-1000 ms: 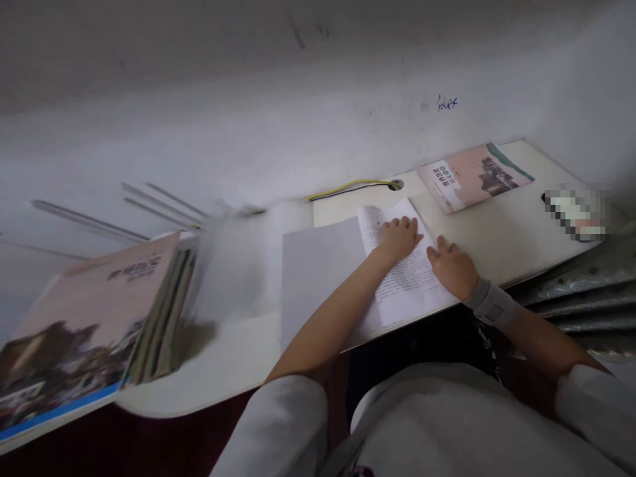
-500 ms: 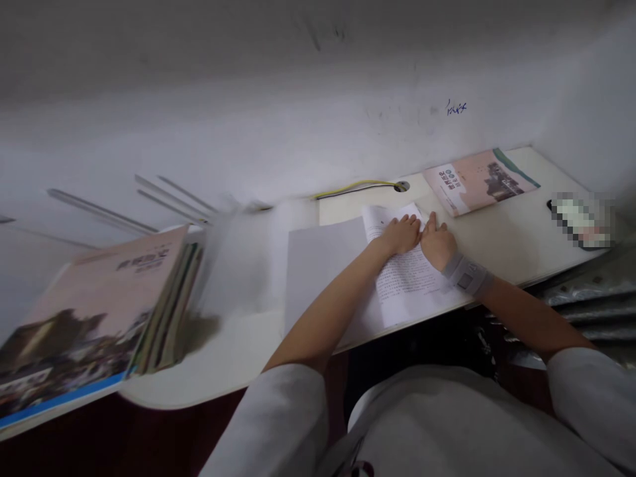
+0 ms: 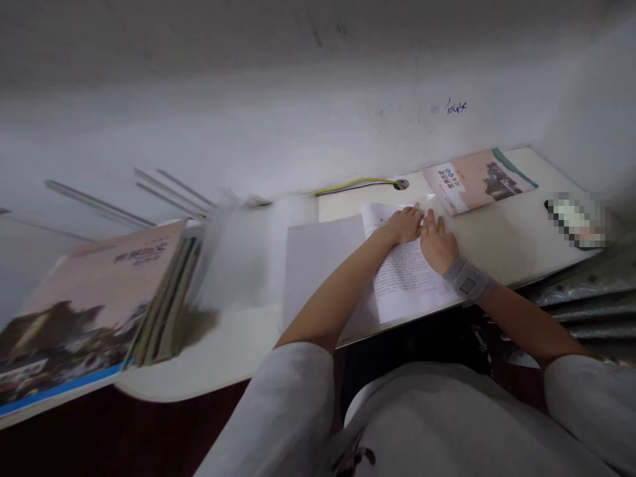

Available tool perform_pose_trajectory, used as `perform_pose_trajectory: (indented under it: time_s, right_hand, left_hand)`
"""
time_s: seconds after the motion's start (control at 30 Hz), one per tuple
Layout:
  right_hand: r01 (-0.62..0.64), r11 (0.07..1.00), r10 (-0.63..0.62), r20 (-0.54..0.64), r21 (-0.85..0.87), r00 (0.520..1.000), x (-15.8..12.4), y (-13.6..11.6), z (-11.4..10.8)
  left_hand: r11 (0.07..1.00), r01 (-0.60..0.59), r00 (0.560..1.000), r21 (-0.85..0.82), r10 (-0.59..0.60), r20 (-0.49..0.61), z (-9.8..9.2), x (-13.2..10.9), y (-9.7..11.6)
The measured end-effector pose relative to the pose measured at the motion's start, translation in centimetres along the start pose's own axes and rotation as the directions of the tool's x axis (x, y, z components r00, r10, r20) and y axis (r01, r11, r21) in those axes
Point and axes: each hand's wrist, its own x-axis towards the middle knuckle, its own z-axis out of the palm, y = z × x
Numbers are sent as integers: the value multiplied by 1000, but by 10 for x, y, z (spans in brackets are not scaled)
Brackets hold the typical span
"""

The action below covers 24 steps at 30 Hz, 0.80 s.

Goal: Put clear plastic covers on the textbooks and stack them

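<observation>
An open book [image 3: 402, 278] with printed text lies on the white desk [image 3: 497, 245] in front of me. My left hand [image 3: 401, 225] rests flat on the upper part of its printed page, fingers stretched out. My right hand [image 3: 438, 240] lies beside it on the same page near the right edge, fingers flat and apart, a grey wristband [image 3: 467, 278] on the wrist. The two hands touch side by side. A blank white sheet [image 3: 318, 265] covers the book's left half.
A pink-covered book [image 3: 477, 179] lies at the desk's far right corner. A stack of books [image 3: 99, 305] with a pink cover on top sits at the left. A yellow cable [image 3: 348, 187] runs along the wall to a desk hole. A blurred object [image 3: 576, 218] lies at the right.
My right hand has slid from the page's lower right edge up and left, until it lies against my left hand. The left hand has stayed on the page.
</observation>
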Motion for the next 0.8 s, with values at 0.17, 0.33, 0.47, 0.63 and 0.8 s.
perform_pose_trajectory:
  time_s: [0.17, 0.33, 0.47, 0.63, 0.8]
  right_hand:
    - [154, 987, -159, 144, 48, 977, -8, 5, -3]
    - [294, 922, -331, 121, 250, 936, -25, 38, 3]
    - [107, 979, -121, 74, 171, 990, -43, 75, 10]
    - [28, 994, -37, 87, 110, 996, -58, 94, 19]
    - [38, 995, -41, 35, 92, 999, -62, 91, 24]
  left_hand:
    - [999, 7, 996, 50, -11, 88, -7, -16, 2]
    - [994, 77, 992, 78, -84, 94, -14, -59, 19]
    - [997, 69, 984, 28, -72, 161, -6, -72, 39]
    - [994, 111, 990, -19, -108, 95, 6, -48, 56]
    - [986, 164, 986, -32, -164, -17, -12, -63, 59]
